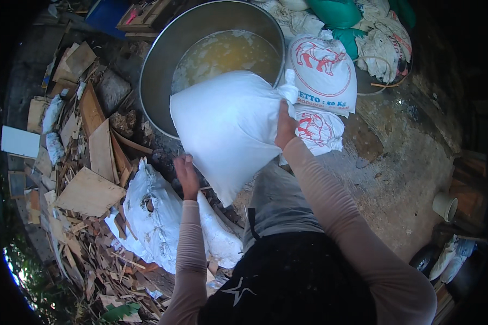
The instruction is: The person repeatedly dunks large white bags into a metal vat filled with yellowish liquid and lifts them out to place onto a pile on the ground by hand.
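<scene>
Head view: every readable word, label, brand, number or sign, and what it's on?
Wording not copied out; locations only.
Upper printed sack: red animal outline; blue and red lettering with a number, large letters legible.
Lower printed sack: red animal outline.
Black garment: white star-like emblem.
Torn white sack: faint red print, too small.
Sack pile, top right: partial red print, too blurred.
Plain white sack: none visible.

Right grip (285,128) on white sack (228,122)
</scene>
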Demonstrator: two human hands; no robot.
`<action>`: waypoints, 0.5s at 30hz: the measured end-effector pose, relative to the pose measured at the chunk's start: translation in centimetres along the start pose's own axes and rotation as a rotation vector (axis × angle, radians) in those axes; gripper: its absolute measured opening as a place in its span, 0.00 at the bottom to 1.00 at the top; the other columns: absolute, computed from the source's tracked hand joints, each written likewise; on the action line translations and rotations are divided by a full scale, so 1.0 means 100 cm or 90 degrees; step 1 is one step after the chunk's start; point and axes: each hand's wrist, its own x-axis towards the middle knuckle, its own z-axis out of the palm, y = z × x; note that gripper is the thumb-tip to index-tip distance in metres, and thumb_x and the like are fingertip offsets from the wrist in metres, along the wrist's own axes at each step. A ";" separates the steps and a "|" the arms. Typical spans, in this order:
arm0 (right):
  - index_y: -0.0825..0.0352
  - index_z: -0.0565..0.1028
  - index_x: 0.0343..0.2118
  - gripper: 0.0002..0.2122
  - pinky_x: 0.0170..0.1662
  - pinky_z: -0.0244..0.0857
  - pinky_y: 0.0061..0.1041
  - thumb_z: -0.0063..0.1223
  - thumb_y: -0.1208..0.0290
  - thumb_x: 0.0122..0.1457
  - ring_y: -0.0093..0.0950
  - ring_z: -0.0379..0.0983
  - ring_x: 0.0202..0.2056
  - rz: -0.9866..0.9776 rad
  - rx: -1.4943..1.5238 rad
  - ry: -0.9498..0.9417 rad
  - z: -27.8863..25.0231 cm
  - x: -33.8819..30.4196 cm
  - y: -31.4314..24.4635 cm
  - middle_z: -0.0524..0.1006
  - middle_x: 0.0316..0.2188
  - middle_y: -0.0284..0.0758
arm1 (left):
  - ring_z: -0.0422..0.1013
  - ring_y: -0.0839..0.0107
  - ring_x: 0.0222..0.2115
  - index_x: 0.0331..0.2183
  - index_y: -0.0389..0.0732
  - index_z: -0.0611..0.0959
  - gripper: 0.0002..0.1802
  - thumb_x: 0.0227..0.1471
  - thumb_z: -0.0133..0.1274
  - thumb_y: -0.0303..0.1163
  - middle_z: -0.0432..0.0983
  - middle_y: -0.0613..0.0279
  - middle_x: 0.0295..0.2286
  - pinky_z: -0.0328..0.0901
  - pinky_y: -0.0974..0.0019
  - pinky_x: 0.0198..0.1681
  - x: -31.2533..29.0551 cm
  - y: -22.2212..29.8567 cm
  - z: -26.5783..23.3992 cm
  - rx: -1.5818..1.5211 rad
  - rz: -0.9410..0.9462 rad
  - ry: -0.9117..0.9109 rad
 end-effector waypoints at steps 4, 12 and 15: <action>0.87 0.56 0.56 0.52 0.57 0.62 0.34 0.51 0.33 0.49 0.48 0.67 0.54 -0.027 -0.034 0.141 0.004 0.042 0.019 0.66 0.54 0.58 | 0.64 0.71 0.34 0.42 0.37 0.71 0.18 0.61 0.47 0.43 0.69 0.63 0.34 0.62 0.65 0.41 0.116 0.019 0.013 -0.132 -0.049 0.112; 0.83 0.61 0.55 0.47 0.59 0.57 0.35 0.47 0.34 0.52 0.50 0.63 0.57 0.017 -0.030 0.202 0.019 -0.003 0.016 0.66 0.54 0.61 | 0.67 0.60 0.52 0.56 0.42 0.69 0.35 0.58 0.42 0.60 0.70 0.57 0.52 0.62 0.57 0.56 0.217 -0.015 0.005 -0.597 -0.454 -0.170; 0.83 0.62 0.55 0.47 0.59 0.57 0.35 0.45 0.33 0.52 0.48 0.64 0.57 0.043 -0.009 0.211 0.006 0.003 0.020 0.67 0.53 0.60 | 0.67 0.60 0.52 0.55 0.41 0.70 0.32 0.59 0.42 0.56 0.70 0.58 0.50 0.61 0.57 0.56 0.221 -0.030 0.000 -0.553 -0.460 -0.202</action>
